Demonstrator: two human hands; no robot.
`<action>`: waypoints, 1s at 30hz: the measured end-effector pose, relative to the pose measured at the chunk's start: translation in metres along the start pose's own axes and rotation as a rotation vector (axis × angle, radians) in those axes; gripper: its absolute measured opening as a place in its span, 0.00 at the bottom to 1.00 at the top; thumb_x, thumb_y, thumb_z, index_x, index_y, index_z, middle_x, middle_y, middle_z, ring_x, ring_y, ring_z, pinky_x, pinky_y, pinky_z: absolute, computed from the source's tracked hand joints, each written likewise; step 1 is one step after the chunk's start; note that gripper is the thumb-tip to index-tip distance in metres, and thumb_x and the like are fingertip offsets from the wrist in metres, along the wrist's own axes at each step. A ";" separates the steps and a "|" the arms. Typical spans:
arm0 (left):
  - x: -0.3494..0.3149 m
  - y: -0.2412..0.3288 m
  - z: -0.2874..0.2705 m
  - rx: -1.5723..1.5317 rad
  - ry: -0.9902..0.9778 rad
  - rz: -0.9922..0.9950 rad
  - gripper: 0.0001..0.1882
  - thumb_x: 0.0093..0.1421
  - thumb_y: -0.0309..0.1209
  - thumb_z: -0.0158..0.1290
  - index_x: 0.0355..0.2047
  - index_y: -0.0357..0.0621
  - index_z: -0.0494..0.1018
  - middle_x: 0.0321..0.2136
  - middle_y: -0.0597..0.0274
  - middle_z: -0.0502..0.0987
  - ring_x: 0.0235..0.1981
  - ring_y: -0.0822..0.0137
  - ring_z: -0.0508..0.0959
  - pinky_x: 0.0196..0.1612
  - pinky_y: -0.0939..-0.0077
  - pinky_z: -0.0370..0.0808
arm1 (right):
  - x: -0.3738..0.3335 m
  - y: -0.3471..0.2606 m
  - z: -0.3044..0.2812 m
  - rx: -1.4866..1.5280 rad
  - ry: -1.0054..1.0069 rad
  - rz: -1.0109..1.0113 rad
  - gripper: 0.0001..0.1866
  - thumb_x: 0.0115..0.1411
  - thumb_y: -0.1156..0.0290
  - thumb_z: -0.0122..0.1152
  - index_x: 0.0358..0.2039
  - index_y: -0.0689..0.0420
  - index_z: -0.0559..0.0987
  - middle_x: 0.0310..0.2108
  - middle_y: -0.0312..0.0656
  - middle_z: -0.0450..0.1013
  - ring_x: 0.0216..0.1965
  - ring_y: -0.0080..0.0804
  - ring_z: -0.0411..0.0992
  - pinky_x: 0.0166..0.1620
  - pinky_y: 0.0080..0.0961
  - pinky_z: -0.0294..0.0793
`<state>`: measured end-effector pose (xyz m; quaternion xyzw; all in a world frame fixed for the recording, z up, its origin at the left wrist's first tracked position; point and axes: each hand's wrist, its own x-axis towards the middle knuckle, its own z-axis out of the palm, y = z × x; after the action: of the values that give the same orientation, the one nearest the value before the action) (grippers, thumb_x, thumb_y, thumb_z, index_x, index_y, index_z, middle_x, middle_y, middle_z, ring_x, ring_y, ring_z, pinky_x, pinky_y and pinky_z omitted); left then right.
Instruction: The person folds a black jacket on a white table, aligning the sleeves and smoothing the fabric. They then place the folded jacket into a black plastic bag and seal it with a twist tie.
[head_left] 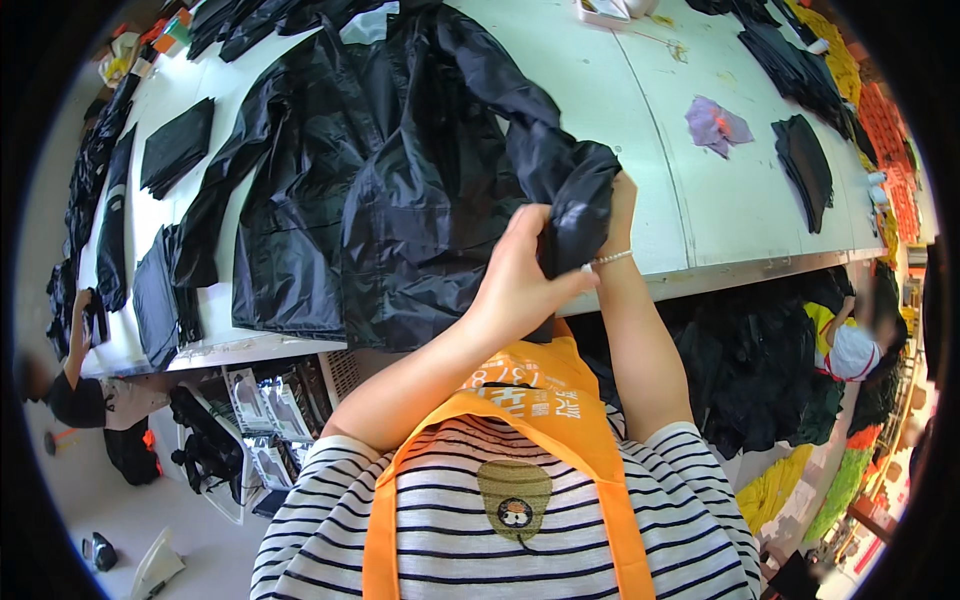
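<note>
A shiny black jacket lies spread on the pale table, its collar at the far side and its hem near me. Its right-hand sleeve bends toward me and is bunched between my hands. My left hand is closed around the near side of that sleeve, thumb stretched across below its end. On the other side, my right hand grips the same sleeve, with most of its fingers hidden behind the cloth. A beaded bracelet circles my right wrist.
Folded black garments lie on the left of the pale table, others on the right. A lilac cloth scrap lies right of the jacket. Dark garments fill the space below the table edge. Other people work at both sides.
</note>
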<state>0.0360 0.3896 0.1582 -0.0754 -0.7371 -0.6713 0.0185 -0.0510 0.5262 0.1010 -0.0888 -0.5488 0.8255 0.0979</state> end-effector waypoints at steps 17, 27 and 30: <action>-0.018 0.005 -0.001 0.215 -0.088 0.537 0.12 0.43 0.18 0.58 0.16 0.43 0.65 0.16 0.57 0.64 0.17 0.53 0.68 0.20 0.71 0.66 | -0.041 -0.058 -0.017 -0.747 0.266 -0.511 0.15 0.47 0.81 0.63 0.18 0.59 0.63 0.15 0.29 0.56 0.19 0.16 0.53 0.22 0.19 0.54; -0.002 0.006 -0.059 0.261 0.349 0.252 0.12 0.51 0.17 0.58 0.28 0.40 0.64 0.17 0.67 0.67 0.19 0.78 0.65 0.23 0.84 0.65 | -0.133 -0.088 -0.026 -0.807 -0.351 -0.328 0.20 0.47 0.75 0.70 0.17 0.57 0.63 0.13 0.31 0.55 0.16 0.15 0.50 0.18 0.15 0.51; -0.003 -0.002 -0.059 0.303 0.436 0.243 0.12 0.49 0.17 0.58 0.26 0.39 0.64 0.19 0.63 0.70 0.19 0.75 0.67 0.25 0.83 0.67 | -0.134 -0.084 -0.045 -0.881 -0.223 -0.625 0.18 0.46 0.81 0.65 0.15 0.58 0.61 0.13 0.34 0.55 0.14 0.16 0.51 0.18 0.16 0.51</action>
<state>0.0348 0.3303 0.1618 -0.0136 -0.7932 -0.5468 0.2677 0.0957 0.5632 0.1670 0.1337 -0.8496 0.4538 0.2332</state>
